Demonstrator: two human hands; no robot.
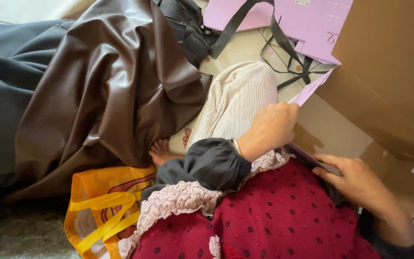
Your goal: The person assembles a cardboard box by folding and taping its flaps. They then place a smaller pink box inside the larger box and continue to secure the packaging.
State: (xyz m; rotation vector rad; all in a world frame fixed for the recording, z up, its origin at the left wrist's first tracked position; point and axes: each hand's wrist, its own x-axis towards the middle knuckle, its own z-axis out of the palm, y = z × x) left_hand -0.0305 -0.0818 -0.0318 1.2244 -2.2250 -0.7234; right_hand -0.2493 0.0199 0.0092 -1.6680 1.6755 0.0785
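A large cardboard sheet (pixel 384 96), brown on the side facing me and lilac on the other, stands tilted at the right, over my lap. My left hand (pixel 270 128) reaches out of a dark sleeve and grips the sheet's left edge where the lilac side shows. My right hand (pixel 358 182) is lower down, with the sheet's bottom edge running between its thumb and outstretched fingers. My lap is covered by a dark red dotted garment (pixel 283 216) with pale lace trim.
Glossy dark brown fabric (pixel 106 86) and grey cloth (pixel 1 96) lie heaped at the left. An orange bag with yellow handles (pixel 101 206) sits at the lower left. Flat lilac box blanks with black ribbons (pixel 307 21) lie at the top. A cream ribbed trouser leg (pixel 235 100) and a bare foot (pixel 161 152) are in the middle.
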